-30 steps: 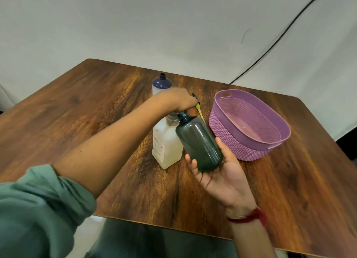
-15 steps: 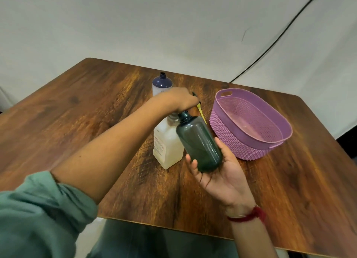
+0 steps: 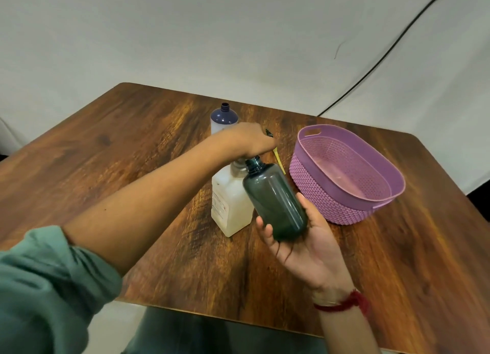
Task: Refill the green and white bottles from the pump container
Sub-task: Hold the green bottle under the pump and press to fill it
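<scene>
The fingers (image 3: 304, 206) of the right hand (image 3: 310, 250) are curled round the lower part of the green bottle (image 3: 273, 197). The thumb is on its left side and the other fingers are on its right side, so the bottle lies in the upturned palm. The bottle is tilted and has no cap. Its open neck points up and to the far left and ends just under the left hand (image 3: 246, 140).

The fingers of the left hand are bent down and closed over the top of the pump container (image 3: 230, 205). Their tips are hidden, so I cannot tell how they lie on the pump.

The pump container is whitish and stands upright near the middle of the table (image 3: 132, 146), just left of the green bottle. The white bottle (image 3: 224, 118), with a dark blue shoulder and an open neck, stands farther away, partly behind the left hand.

A thin yellow stick (image 3: 279, 160) lies between the left hand and the basket (image 3: 342, 207), partly covered by the hand. The purple basket stands to the right, near the green bottle.

A red thread (image 3: 344, 304) is round the right wrist, and a green sleeve (image 3: 45, 287) covers the left upper arm at the near left. A black cable (image 3: 384, 53) runs over the pale wall at the far right.
</scene>
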